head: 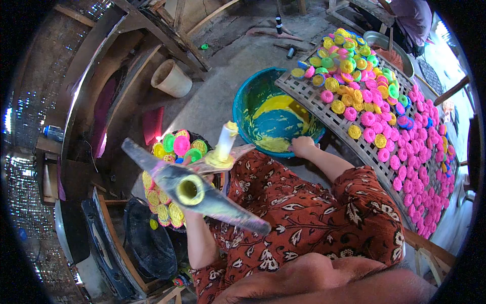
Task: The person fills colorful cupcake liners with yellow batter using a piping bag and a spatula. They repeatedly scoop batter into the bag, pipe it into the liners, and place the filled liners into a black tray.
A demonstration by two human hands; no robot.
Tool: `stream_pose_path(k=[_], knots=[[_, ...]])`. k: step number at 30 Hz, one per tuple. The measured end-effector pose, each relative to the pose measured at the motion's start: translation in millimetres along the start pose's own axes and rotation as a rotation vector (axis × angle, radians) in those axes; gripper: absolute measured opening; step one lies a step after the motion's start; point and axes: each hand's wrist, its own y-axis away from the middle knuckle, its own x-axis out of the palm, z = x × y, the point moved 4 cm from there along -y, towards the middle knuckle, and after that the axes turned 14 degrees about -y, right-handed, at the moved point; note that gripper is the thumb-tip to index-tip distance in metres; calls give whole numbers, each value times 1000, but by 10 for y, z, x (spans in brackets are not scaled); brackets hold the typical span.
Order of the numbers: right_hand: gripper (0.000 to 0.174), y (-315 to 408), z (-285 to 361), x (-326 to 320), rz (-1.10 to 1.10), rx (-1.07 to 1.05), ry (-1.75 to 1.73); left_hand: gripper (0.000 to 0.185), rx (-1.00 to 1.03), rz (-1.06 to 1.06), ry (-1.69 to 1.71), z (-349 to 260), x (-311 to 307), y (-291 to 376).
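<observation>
My left hand [194,212] is raised under a dark wooden tool with a cylinder opening [222,207] and is mostly hidden by it; a ring of yellow paste surrounds its round hole. Just behind rises a white tube [226,142] on a second wooden crosspiece [243,152], smeared with yellow paste at its base and tip. My right hand [303,146] grips the near rim of a teal plastic basin [243,89], whose inside is streaked with yellow paste. Beyond my left hand, many yellow, pink and green molded pieces [176,214] are heaped in a rounded cluster.
A slatted woven rack [292,84] at the right bears many pink, yellow, green and blue molded pieces [410,152]. A whitish bucket [172,79] stands at upper left. A metal basin [406,62] holds an orange-pink mass near another person [412,22]. A black tub [150,239] lies at lower left.
</observation>
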Motion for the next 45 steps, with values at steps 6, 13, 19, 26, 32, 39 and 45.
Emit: stream_pose_path(k=[6,13,19,26,32,39,45], knots=[[46,439,22,-339,-45,48,-172,46,126,-178,-1005,457,245,-150],[41,558,-184,-580,-158,100,-213,42,221,-179,-1258,651,247,-324],[24,-22,-91,-274,-111,115,35,42,212,-173,-1339,693,329,-275],[28,-337,-63,79,-93,48,-39,35,212,-219,-1415,706,334,-303],[36,-302,-86,32,-107,44,-149,38,245,-214,-1453,694,318,-266],[55,-26,-47,-202,-121,59,-477,39,276,-211,-1465,718,401,-324],[49,512,-17,-881,-198,-61,-748,45,371,-205,-1372,383,431,-326]])
